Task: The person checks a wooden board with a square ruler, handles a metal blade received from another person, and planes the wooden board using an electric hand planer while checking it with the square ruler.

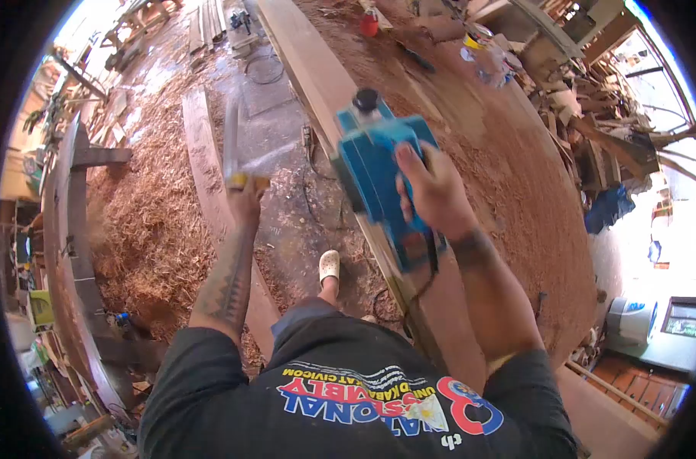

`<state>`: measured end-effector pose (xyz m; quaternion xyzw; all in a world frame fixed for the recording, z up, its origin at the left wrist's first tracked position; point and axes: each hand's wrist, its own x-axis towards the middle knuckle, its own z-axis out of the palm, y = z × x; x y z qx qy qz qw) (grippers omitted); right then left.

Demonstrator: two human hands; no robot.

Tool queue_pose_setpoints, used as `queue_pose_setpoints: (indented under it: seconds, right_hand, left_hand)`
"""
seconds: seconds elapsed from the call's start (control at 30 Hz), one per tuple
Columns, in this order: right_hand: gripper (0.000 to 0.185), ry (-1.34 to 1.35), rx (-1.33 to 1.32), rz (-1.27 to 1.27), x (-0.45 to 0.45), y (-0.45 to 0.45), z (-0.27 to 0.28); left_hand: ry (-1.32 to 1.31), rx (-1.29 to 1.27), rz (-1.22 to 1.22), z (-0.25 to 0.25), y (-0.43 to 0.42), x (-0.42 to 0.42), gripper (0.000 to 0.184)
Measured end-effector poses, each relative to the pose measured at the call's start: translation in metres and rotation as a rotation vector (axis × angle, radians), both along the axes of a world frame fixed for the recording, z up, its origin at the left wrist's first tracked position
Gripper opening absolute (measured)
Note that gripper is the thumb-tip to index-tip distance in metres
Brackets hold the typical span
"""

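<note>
My right hand [440, 191] is wrapped round the handle of a teal electric planer [378, 164] with a black front knob. The planer rests on a long wooden plank [317, 65] that runs away from my body, and its dark cord hangs at the rear. Off to the left, my left hand [245, 200] is closed on an L-shaped tool [245, 181] with a yellow handle and what looks like a long grey blade; blur hides its exact kind. That hand is above a narrower board [203, 145] lying among shavings.
Wood shavings [145, 237] cover the floor at left. A wide reddish slab [508, 206] lies at right, with piled scrap wood [585, 115] beyond it. Cords [306, 145] trail on the floor near my shoe [329, 265]. A red container [369, 23] stands far ahead.
</note>
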<state>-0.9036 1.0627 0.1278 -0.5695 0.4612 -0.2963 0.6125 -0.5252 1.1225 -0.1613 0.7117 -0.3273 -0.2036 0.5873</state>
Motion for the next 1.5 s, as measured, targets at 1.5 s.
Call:
queue_pose_setpoints:
  seconds: [1.5]
  right_hand:
    - [0.052, 0.092, 0.176, -0.84, -0.318, 0.651, 0.087]
  left_hand:
    - [-1.017, 1.023, -1.968, -0.123, 0.176, -0.317, 0.048]
